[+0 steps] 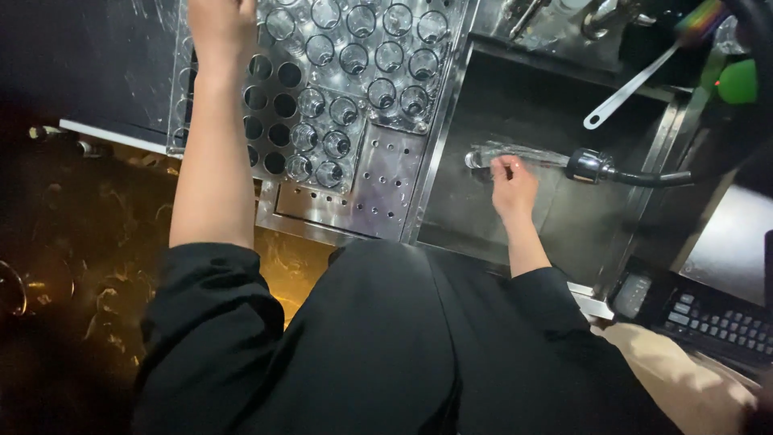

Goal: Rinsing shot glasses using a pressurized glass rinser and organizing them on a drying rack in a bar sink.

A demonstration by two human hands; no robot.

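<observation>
We are gripping a clear glass tube (483, 157) in our right hand (511, 184) over the sink (564, 234), its long axis pointing sideways toward the spray nozzle (592, 165). Our left hand (219, 24) is reaching over the tube rack (354, 72), its grip hidden.

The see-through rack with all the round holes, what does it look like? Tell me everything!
The rack is a clear plastic tray with rows of round holes. Small clear glass tubes stand upright in most holes; those in the left columns look dark and empty. It rests on a perforated metal drainboard beside the sink. The left hand reaches over its top left part; whether it touches is unclear. The right hand is away, holding a tube under a sprayer.
</observation>
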